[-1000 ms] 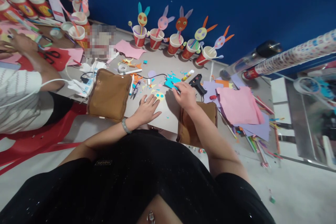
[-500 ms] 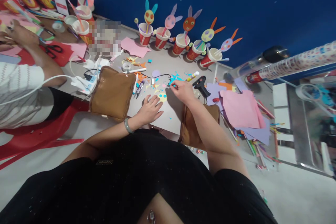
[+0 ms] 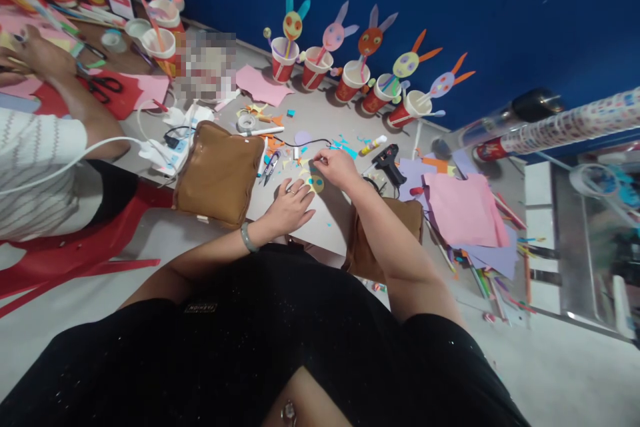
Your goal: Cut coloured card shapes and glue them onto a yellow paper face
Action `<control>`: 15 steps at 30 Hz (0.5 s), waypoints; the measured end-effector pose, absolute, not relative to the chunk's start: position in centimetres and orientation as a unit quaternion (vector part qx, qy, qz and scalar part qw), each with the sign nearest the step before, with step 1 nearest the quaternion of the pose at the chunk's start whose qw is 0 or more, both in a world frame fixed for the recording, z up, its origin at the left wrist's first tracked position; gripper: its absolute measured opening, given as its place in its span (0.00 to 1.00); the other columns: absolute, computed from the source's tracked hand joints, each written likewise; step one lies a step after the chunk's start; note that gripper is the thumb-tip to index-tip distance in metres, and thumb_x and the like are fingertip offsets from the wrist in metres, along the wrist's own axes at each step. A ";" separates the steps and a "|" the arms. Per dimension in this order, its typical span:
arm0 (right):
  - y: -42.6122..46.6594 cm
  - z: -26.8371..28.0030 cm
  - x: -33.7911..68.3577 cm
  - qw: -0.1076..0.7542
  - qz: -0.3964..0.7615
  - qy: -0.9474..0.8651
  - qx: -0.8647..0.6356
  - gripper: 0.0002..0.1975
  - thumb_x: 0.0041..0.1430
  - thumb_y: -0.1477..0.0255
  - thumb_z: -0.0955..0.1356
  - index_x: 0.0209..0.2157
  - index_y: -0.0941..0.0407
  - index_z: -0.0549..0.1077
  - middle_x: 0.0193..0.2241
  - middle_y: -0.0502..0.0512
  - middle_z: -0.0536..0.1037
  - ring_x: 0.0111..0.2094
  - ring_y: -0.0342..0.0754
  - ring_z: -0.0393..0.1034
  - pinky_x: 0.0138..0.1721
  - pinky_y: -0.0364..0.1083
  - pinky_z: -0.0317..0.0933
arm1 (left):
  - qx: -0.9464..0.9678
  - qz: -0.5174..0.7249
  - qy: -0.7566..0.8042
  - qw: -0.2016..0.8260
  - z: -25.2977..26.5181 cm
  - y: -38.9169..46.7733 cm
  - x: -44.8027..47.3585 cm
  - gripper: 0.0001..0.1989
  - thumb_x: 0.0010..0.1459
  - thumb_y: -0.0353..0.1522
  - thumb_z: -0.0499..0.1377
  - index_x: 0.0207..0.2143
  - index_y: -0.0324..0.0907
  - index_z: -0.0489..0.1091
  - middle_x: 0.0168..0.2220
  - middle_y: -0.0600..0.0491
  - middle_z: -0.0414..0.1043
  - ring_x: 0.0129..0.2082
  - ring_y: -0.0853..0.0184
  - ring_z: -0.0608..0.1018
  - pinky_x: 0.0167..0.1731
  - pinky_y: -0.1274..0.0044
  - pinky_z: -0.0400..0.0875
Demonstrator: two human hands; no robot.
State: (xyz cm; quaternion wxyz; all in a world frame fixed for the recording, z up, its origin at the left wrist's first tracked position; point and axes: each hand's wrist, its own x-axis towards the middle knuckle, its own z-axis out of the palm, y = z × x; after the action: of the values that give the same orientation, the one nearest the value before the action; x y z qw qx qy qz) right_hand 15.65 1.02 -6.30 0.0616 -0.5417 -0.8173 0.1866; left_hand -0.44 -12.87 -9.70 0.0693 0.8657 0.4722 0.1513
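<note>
Head view. Left hand (image 3: 291, 207): centre of frame, palm down on the pale grey tabletop (image 3: 325, 220), fingers loosely spread, grasping nothing. Flat yellow round paper disc with two blue dots (image 3: 316, 185): centre of frame, lying on the tabletop just beyond the left fingertips, toward their right; contact at the disc's near edge appears likely but cannot be confirmed. Right hand (image 3: 336, 168): just above and to the right of the disc in the frame, thumb and fingertips drawn together in a pinch; cannot tell whether a small piece sits between them.

Surroundings: thin bright-blue paper scraps (image 3: 345, 147) just above the right hand in the frame; black plastic glue gun (image 3: 390, 165) to its right. Small purple-handled metal snips (image 3: 271, 167) up and left of the left hand. Brown padded square cushion (image 3: 220, 173) left of centre. Upper middle: row of red-and-white paper cups (image 3: 352, 85) bearing paper rabbit heads (image 3: 371, 42). Right of centre: large pink paper sheet (image 3: 463, 208). Upper left: a co-worker's hand (image 3: 44, 57) over coloured paper.
</note>
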 end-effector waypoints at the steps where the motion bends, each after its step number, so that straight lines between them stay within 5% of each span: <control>1: 1.1 -6.2 15.5 0.052 0.184 -0.815 -0.547 0.10 0.60 0.72 0.68 0.38 0.55 0.82 0.29 0.55 0.82 0.33 0.50 0.73 0.37 0.47 0.61 | 0.866 0.152 0.472 0.069 -9.7 -12.9 -0.4 0.22 0.70 0.39 0.50 0.58 0.37 0.70 0.60 0.39 0.71 0.65 0.48 0.66 0.66 0.52 0.54; 15: 0.0 -6.1 16.0 -0.029 0.186 -0.815 -0.549 0.11 0.62 0.71 0.67 0.41 0.55 0.81 0.38 0.57 0.84 0.40 0.51 0.75 0.40 0.46 0.59 | 0.866 0.169 0.469 0.036 -10.1 -12.9 -0.4 0.21 0.71 0.39 0.49 0.56 0.36 0.72 0.58 0.40 0.73 0.63 0.48 0.69 0.64 0.53 0.56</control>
State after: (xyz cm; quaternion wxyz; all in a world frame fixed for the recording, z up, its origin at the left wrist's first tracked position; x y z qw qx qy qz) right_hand 15.99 0.04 -6.11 -0.0293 -0.5487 -0.8146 0.1859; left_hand -0.41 -12.88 -10.14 0.0356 0.8664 0.4687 0.1685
